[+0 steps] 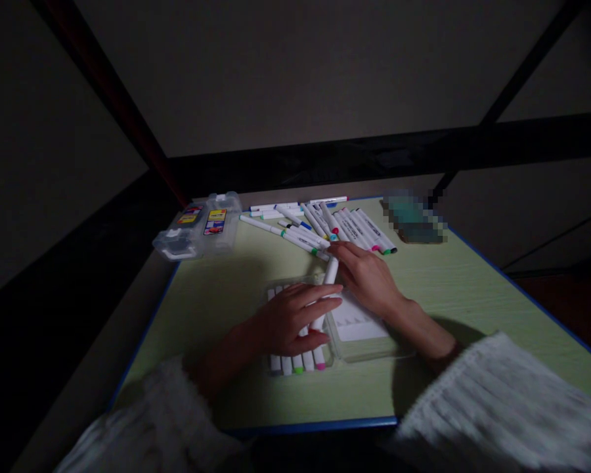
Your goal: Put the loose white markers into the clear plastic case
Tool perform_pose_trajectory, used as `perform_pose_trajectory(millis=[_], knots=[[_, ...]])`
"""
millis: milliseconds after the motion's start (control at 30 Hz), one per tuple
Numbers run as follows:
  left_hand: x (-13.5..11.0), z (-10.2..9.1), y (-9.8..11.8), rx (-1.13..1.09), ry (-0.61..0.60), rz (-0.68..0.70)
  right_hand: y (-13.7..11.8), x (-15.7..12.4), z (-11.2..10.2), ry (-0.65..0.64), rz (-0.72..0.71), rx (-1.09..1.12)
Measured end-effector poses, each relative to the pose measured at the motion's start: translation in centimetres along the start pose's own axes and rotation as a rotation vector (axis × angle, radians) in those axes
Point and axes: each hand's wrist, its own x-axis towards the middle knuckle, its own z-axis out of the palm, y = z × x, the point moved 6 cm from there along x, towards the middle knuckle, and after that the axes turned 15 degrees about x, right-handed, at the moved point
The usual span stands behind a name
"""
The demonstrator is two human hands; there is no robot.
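A white marker (330, 271) slants down toward an open clear plastic case (333, 355). My right hand (367, 276) is closed on the marker's upper end, its fingertips near the loose markers behind. My left hand (295, 318) lies over the case's left half, palm down, fingers stretched out and apart across the marker's lower part. Under it, a row of white markers (298, 363) sits in the case, a few with green or pink ends showing. The case's right half (359, 318) holds a white insert. My left hand hides much of the row.
Many loose white markers (359, 230) with coloured ends lie at the back of the pale green table (201, 295). Another clear case (221, 226) with coloured labels stands at the back left. A blurred greenish flat object (414, 217) lies at the back right. Blue edging (325, 426) borders the table.
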Motion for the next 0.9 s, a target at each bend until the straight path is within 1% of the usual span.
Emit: perform_pose_trajectory(millis=[267, 633, 800, 900], knots=[[0.1, 0.4, 0.3, 0.060, -0.034, 0.003, -0.1, 0.0, 0.3, -0.055, 0.019, 0.010], [0.2, 1.5, -0.2, -0.044, -0.163, -0.097, -0.2, -0.2, 0.2, -0.018, -0.030, 0.068], [0.1, 1.7, -0.6, -0.075, -0.196, -0.149, -0.3, -0.2, 0.1, 0.003, -0.045, 0.090], [0.1, 2.0, -0.7, -0.088, -0.210, -0.157, -0.5, -0.2, -0.1, 0.017, -0.050, 0.088]])
